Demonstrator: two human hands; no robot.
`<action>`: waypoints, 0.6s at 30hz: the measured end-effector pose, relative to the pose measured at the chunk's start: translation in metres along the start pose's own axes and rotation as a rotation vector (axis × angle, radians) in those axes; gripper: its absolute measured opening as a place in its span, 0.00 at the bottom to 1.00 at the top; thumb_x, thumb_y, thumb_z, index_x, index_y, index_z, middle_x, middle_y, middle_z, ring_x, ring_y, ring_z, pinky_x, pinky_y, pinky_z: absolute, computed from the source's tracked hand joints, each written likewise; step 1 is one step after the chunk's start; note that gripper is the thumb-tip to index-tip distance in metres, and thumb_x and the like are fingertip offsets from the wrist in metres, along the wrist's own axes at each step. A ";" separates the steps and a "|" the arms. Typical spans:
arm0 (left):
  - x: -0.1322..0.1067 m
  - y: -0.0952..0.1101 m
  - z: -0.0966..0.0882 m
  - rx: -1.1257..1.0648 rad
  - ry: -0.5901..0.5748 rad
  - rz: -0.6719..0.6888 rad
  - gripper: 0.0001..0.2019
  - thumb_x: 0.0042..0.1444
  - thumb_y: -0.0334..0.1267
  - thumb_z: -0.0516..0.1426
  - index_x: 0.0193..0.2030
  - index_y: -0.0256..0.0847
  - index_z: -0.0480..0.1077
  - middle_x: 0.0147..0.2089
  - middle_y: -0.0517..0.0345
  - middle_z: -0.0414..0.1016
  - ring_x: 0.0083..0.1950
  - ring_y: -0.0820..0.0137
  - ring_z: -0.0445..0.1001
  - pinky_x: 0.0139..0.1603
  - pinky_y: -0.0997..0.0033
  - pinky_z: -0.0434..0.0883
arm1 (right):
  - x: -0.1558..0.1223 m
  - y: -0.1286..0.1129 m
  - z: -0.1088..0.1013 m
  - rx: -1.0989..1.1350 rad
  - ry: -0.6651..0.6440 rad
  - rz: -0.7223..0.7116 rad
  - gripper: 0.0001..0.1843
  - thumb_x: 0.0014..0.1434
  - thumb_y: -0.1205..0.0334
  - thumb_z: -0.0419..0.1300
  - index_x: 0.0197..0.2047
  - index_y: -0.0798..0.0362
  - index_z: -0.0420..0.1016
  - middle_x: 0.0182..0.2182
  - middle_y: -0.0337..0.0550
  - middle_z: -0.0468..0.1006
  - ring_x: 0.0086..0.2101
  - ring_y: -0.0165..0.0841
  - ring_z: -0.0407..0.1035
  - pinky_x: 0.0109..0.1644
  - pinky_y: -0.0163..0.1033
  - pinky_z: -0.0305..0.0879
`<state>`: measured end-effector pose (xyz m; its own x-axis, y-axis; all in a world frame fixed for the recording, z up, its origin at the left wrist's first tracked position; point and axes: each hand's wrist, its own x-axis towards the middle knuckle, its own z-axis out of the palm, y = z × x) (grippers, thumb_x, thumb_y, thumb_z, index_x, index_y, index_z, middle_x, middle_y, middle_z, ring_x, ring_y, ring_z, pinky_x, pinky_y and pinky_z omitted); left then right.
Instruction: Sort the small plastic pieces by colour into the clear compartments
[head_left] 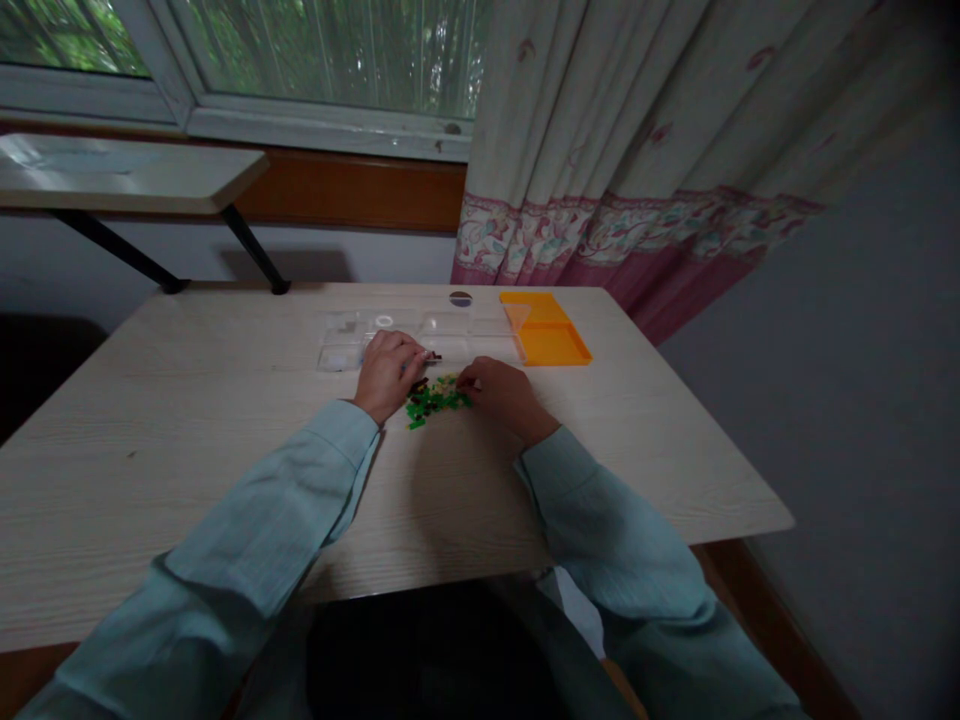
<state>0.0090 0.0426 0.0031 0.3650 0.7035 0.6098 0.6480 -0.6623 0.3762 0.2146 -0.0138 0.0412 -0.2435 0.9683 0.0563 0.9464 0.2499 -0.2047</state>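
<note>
A small heap of green, dark brown and pale yellow plastic pieces (pixel 435 398), like tiny building bricks, lies on the table. My left hand (pixel 388 372) is at the heap's upper left, across the front edge of a clear plastic compartment tray (pixel 487 347). Its fingers are bent and close together, with a few dark pieces (pixel 433 357) by the fingertips; whether they are gripped is unclear. On the heap's right side, my right hand (pixel 501 393) has thumb and fingertips pinched together low over the pieces. Anything in that pinch is too small to name.
An open orange plastic case (pixel 559 345) sits against the tray's right end. Behind the tray is a round dark hole or disc (pixel 460 299) in the wooden table (pixel 225 440). A raised shelf (pixel 172 185) on black legs stands back left; a curtain (pixel 600 200) hangs behind.
</note>
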 end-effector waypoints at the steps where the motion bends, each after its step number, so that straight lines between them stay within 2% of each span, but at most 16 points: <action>1: 0.000 0.000 0.000 0.004 -0.001 -0.003 0.14 0.65 0.45 0.50 0.39 0.41 0.75 0.41 0.53 0.73 0.47 0.63 0.66 0.51 0.60 0.63 | 0.000 0.000 0.000 0.004 0.004 0.005 0.09 0.60 0.61 0.57 0.41 0.49 0.79 0.40 0.44 0.77 0.39 0.34 0.70 0.37 0.35 0.58; 10: 0.000 -0.004 0.003 0.065 0.046 -0.065 0.11 0.63 0.42 0.54 0.41 0.42 0.76 0.42 0.53 0.72 0.48 0.62 0.65 0.51 0.58 0.63 | 0.001 0.002 0.003 0.025 0.001 0.012 0.09 0.61 0.61 0.58 0.41 0.51 0.78 0.40 0.44 0.77 0.39 0.32 0.70 0.37 0.34 0.58; 18: -0.001 -0.007 0.004 0.060 0.043 -0.064 0.09 0.61 0.39 0.56 0.43 0.44 0.77 0.42 0.53 0.72 0.47 0.61 0.65 0.50 0.57 0.64 | 0.002 0.003 0.005 0.033 -0.004 0.037 0.09 0.61 0.59 0.58 0.40 0.52 0.77 0.39 0.44 0.76 0.36 0.32 0.69 0.35 0.34 0.56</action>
<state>0.0070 0.0475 -0.0033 0.2933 0.7313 0.6157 0.7087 -0.5986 0.3734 0.2158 -0.0113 0.0356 -0.2097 0.9768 0.0443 0.9471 0.2142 -0.2389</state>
